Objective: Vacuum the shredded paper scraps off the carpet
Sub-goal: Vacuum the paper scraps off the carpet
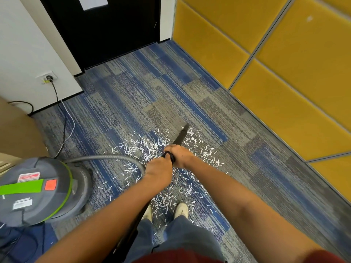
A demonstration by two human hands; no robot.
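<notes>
**A carpeted corner between white wall and yellow panels**

We look down on a carpet (148,95) striped in blocks of blue, grey and tan. Ahead of us a black door (114,38) carries a white sheet (93,2) near its top. To our left runs a white wall (24,50) with black skirting (43,108) and a wall socket (47,77) holding a black plug. A brown surface (17,130) juts in at the left edge; we cannot tell what it is. On our right stand yellow padded panels (303,73) split by grey strips (253,54).

Left hand (158,168) & right hand (180,155) bare, forearms (114,211) too; red top (180,256), blue-grey jeans (182,234), off-white shoes (181,209).
</notes>
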